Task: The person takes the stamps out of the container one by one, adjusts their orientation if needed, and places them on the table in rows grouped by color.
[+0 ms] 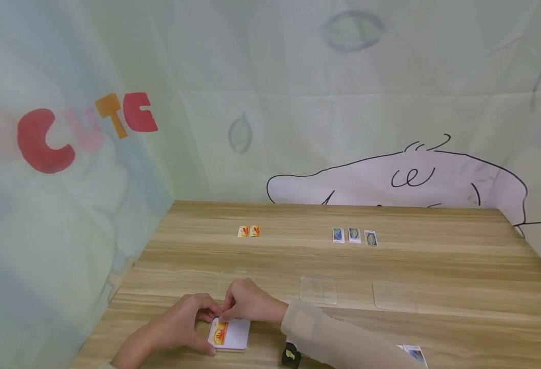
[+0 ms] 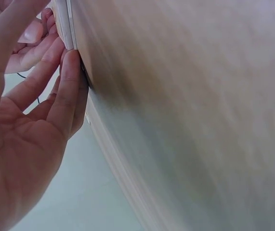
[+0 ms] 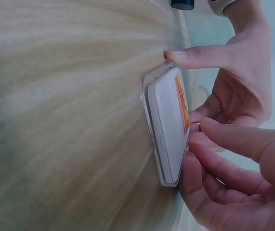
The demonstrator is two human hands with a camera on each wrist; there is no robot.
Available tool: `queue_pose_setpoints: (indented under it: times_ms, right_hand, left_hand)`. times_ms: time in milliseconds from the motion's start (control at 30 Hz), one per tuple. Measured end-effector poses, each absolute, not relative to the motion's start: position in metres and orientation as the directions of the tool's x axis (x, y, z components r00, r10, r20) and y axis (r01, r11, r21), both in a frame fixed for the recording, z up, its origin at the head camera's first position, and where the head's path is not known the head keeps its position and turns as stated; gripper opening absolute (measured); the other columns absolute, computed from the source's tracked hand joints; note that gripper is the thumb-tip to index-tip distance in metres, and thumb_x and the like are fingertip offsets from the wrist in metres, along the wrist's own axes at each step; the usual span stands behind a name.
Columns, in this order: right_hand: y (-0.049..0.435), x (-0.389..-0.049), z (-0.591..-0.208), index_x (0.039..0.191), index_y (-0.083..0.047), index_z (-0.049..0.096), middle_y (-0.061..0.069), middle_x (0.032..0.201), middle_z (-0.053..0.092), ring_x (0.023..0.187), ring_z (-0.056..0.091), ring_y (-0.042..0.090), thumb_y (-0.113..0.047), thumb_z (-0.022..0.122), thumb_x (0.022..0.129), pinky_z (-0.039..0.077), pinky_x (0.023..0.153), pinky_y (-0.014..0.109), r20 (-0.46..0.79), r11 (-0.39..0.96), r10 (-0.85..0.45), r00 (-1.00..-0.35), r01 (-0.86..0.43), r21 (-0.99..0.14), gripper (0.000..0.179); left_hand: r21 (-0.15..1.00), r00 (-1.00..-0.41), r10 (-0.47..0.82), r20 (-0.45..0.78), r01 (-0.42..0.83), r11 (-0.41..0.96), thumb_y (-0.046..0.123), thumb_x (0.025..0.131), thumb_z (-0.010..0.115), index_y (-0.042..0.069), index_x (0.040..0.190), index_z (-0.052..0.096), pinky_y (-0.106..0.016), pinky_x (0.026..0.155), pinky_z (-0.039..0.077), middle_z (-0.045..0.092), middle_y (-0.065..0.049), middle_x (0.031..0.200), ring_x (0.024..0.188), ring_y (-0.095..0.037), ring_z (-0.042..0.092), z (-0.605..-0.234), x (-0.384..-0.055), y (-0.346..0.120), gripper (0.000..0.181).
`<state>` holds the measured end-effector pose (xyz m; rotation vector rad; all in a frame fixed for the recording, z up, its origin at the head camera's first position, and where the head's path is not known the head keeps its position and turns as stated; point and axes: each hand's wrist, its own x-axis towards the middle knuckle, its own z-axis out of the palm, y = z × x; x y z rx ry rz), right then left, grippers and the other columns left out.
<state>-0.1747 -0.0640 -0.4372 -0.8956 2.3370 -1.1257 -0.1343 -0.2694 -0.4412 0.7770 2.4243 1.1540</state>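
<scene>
A flat white rectangular case (image 3: 163, 113) lies in a shallow clear plastic tray (image 3: 149, 115) near the table's front left. Along one side of its white face runs a small orange picture card (image 1: 220, 333). My left hand (image 1: 178, 323) grips the case's left side, thumb at the near corner and fingers at the far one. My right hand (image 1: 252, 302) comes from the right, its thumb and fingertips pinching at the far end of the orange card, right by the case edge. The left wrist view shows the left hand's fingers (image 2: 70, 72) curled at the table edge.
Two orange picture cards (image 1: 249, 231) lie at the back, and blue and dark picture cards (image 1: 354, 236) to their right. Clear trays (image 1: 318, 290) sit mid-table. A black object (image 1: 291, 354) with a yellow mark and another card (image 1: 415, 353) are at the front, by the right sleeve (image 1: 325, 328).
</scene>
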Motion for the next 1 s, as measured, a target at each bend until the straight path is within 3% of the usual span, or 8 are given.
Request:
queue_pose_setpoints:
  times_ms: [433,1000]
  right_hand:
    - [-0.068,-0.167,-0.437,0.064,-0.007,0.072,-0.012,0.057,0.059,0.05,0.045,-0.002,-0.009,0.088,0.074,0.038,0.047,0.014,-0.048,0.525,-0.673,-0.738,-0.431,-0.734,0.019]
    - [-0.071,-0.161,-0.442,0.056,-0.01,0.067,-0.014,0.05,0.052,0.049,0.041,-0.003,-0.019,0.093,0.068,0.034,0.046,0.013,0.029,0.563,-0.651,-0.758,-0.509,-0.651,0.03]
  left_hand:
    - [0.784,-0.793,0.606,-0.058,0.34,0.52,0.031,0.065,0.094,0.004,0.107,0.066,-0.028,0.082,0.055,0.066,-0.004,0.108,0.097,-0.012,0.066,-0.441,-0.133,-0.27,0.057]
    - [0.775,-0.796,0.601,-0.065,0.34,0.533,0.029,0.065,0.095,0.001,0.106,0.065,-0.028,0.082,0.055,0.066,-0.007,0.108,0.095,-0.013,0.066,-0.438,-0.134,-0.267,0.058]
